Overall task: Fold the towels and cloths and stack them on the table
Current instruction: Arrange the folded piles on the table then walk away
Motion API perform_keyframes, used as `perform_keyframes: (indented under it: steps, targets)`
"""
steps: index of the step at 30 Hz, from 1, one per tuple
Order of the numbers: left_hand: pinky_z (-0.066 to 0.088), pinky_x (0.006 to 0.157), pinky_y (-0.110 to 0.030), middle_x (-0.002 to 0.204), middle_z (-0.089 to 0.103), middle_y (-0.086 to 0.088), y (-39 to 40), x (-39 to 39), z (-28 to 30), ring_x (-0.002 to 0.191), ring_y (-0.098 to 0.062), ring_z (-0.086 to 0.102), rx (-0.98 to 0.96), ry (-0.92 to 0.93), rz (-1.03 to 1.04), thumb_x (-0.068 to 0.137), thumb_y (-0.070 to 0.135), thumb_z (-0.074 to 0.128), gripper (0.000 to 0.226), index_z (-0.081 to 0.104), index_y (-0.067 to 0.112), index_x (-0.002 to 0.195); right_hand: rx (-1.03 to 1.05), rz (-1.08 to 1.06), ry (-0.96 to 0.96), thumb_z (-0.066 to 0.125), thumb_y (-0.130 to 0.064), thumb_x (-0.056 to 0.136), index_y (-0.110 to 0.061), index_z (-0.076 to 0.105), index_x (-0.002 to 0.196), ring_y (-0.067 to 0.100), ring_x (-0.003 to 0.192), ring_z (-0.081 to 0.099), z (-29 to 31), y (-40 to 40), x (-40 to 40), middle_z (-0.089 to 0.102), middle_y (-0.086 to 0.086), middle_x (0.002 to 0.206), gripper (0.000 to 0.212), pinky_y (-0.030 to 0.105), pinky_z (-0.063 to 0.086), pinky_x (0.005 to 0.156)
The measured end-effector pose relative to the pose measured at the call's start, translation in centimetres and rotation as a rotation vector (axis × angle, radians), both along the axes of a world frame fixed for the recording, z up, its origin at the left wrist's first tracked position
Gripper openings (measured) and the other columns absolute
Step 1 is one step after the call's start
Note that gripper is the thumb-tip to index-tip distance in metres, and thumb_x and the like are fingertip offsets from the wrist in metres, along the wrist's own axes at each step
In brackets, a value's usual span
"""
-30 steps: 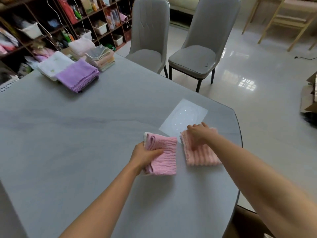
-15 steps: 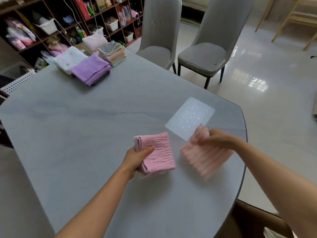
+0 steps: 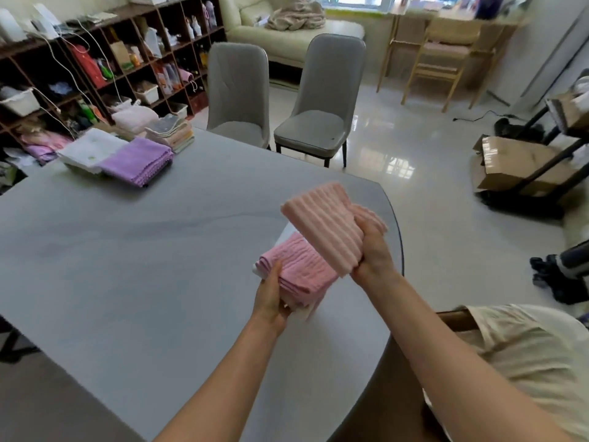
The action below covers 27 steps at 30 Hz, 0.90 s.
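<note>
Over the grey table (image 3: pixel 127 266), each hand's grip clasps a folded pink cloth; chairs (image 3: pixel 318 100) stand behind.

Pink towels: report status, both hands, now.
Left hand grips darker pink towel. Right hand grips lighter pink towel, lifted above it. Table ahead open.

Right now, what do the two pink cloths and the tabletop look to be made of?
Ribbed pale pink cloth: thick, soft plush, probably microfibre or terry; broad raised ribs. Darker pink cloth: thin layered fabric, likely cotton gauze; fine crinkled ripples. Table: grey, faintly veined, matte; looks like stone or sintered slab.
</note>
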<state>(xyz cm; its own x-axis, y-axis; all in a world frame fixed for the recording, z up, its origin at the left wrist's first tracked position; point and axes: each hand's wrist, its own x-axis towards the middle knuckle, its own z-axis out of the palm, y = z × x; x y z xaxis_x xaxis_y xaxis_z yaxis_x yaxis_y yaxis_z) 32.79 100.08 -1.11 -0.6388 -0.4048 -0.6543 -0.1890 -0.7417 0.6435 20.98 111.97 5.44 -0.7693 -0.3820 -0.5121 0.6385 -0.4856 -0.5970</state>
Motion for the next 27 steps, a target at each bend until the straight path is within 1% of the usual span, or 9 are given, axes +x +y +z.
perform_keyframes:
  steps: [2, 4, 8, 12, 16, 18, 21, 25, 27]
  targets:
    - [0.055, 0.082, -0.041, 0.118, 0.067, -0.007, 1.3, 1.0, 1.4, 0.102, -0.026, 0.065, 0.038, 0.061, -0.009, 0.078, 0.056, 0.062, 0.063, 0.057, 0.017, 0.127, 0.074, -0.072, -0.008, 0.072, -0.019, 0.075, -0.004, 0.063, 0.118, 0.030, 0.101, 0.067, 0.0, 0.2, 3.2, 0.068, 0.017, 0.113, 0.046, 0.050, 0.053, 0.091]
    - [0.054, 0.084, -0.044, 0.118, 0.067, -0.008, 2.6, 2.0, 2.8, 0.105, -0.027, 0.063, 0.051, 0.110, -0.055, 0.064, 0.066, 0.062, 0.079, 0.058, 0.018, 0.126, 0.146, -0.160, 0.001, 0.071, -0.017, 0.078, -0.005, 0.063, 0.117, 0.029, 0.097, 0.069, 0.0, 1.3, 5.6, 0.069, 0.016, 0.111, 0.042, 0.048, 0.055, 0.086]
    - [0.054, 0.077, -0.041, 0.111, 0.070, -0.008, 5.9, 4.1, 3.8, 0.104, -0.028, 0.064, 0.050, 0.177, -0.190, 0.088, 0.058, 0.052, 0.051, 0.062, 0.022, 0.123, 0.245, -0.289, 0.019, 0.066, -0.016, 0.084, -0.010, 0.061, 0.111, 0.026, 0.093, 0.070, 0.4, 5.2, 9.0, 0.070, 0.013, 0.106, 0.028, 0.043, 0.058, 0.081]
    - [0.054, 0.084, -0.043, 0.112, 0.070, -0.007, 9.9, 5.9, 4.6, 0.105, -0.026, 0.065, 0.016, 0.207, -0.323, 0.090, 0.057, 0.051, 0.044, 0.064, 0.025, 0.116, 0.287, -0.387, -0.014, 0.071, -0.016, 0.081, -0.007, 0.061, 0.111, 0.026, 0.089, 0.070, 1.0, 9.7, 12.0, 0.070, 0.013, 0.103, 0.033, 0.042, 0.058, 0.081]
    - [0.052, 0.091, -0.044, 0.110, 0.071, -0.005, 14.7, 6.2, 6.3, 0.104, -0.025, 0.065, 0.033, 0.285, -0.459, 0.095, 0.050, 0.047, 0.035, 0.065, 0.024, 0.112, 0.313, -0.483, -0.015, 0.074, -0.020, 0.079, -0.006, 0.062, 0.108, 0.028, 0.094, 0.069, 2.0, 14.8, 13.9, 0.070, 0.015, 0.107, 0.034, 0.047, 0.055, 0.087]
    - [0.046, 0.100, -0.049, 0.117, 0.067, -0.012, 17.6, 6.4, 6.6, 0.113, -0.031, 0.061, 0.090, 0.340, -0.500, 0.097, 0.045, 0.047, 0.042, 0.061, 0.015, 0.122, 0.316, -0.504, -0.013, 0.071, -0.020, 0.083, -0.007, 0.063, 0.104, 0.029, 0.095, 0.069, 2.4, 17.9, 15.2, 0.070, 0.015, 0.105, 0.026, 0.045, 0.055, 0.088]
    - [0.035, 0.110, -0.054, 0.131, 0.058, -0.019, 22.5, 6.3, 6.5, 0.123, -0.035, 0.053, 0.142, 0.387, -0.575, 0.088, 0.052, 0.056, 0.064, 0.052, 0.007, 0.134, 0.380, -0.567, 0.025, 0.069, -0.019, 0.085, -0.009, 0.063, 0.099, 0.025, 0.088, 0.068, 3.3, 22.8, 16.8, 0.070, 0.011, 0.098, 0.018, 0.040, 0.056, 0.083]
    - [0.040, 0.107, -0.051, 0.125, 0.062, -0.016, 31.2, 6.6, 6.8, 0.118, -0.032, 0.058, 0.096, 0.362, -0.709, 0.092, 0.053, 0.049, 0.058, 0.057, 0.009, 0.129, 0.566, -0.735, 0.012, 0.072, -0.021, 0.080, -0.009, 0.060, 0.110, 0.022, 0.086, 0.069, 3.3, 31.7, 18.5, 0.069, 0.009, 0.098, 0.035, 0.039, 0.058, 0.081]
    - [0.049, 0.096, -0.048, 0.128, 0.060, -0.016, 35.2, 7.3, 6.9, 0.116, -0.030, 0.059, 0.072, 0.373, -0.791, 0.086, 0.062, 0.051, 0.067, 0.055, 0.014, 0.132, 0.651, -0.795, 0.018, 0.072, -0.022, 0.078, -0.009, 0.060, 0.115, 0.022, 0.087, 0.069, 3.1, 35.8, 19.4, 0.070, 0.010, 0.102, 0.041, 0.039, 0.058, 0.080]
